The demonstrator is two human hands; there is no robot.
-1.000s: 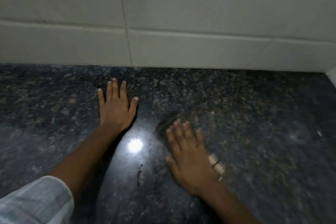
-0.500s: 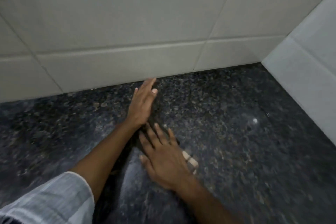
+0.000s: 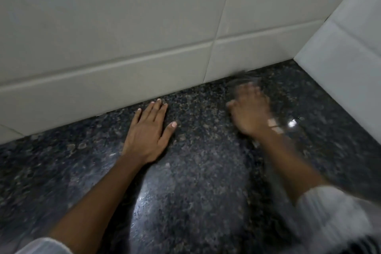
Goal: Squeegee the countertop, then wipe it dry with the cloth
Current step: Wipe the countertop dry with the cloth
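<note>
Left hand (image 3: 149, 132) flat, empty on countertop (image 3: 195, 192), fingers toward tiled wall (image 3: 123, 47); right hand (image 3: 250, 113) blurred, grip indiscernible.

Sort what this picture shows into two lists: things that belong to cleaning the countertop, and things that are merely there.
Belongs to the job:
countertop
left hand, flat on it
right hand, blurred, empty

Merely there:
wall tiles
plaster near the right wrist

No squeegee or cloth shows.

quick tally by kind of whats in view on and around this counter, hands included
hands: 2, left hand flat, right hand blurred
sleeves: 2, left sleeve, right sleeve
countertop: 1
tiled walls: 2, back wall, side wall
squeegee or cloth: 0
total: 7
</note>
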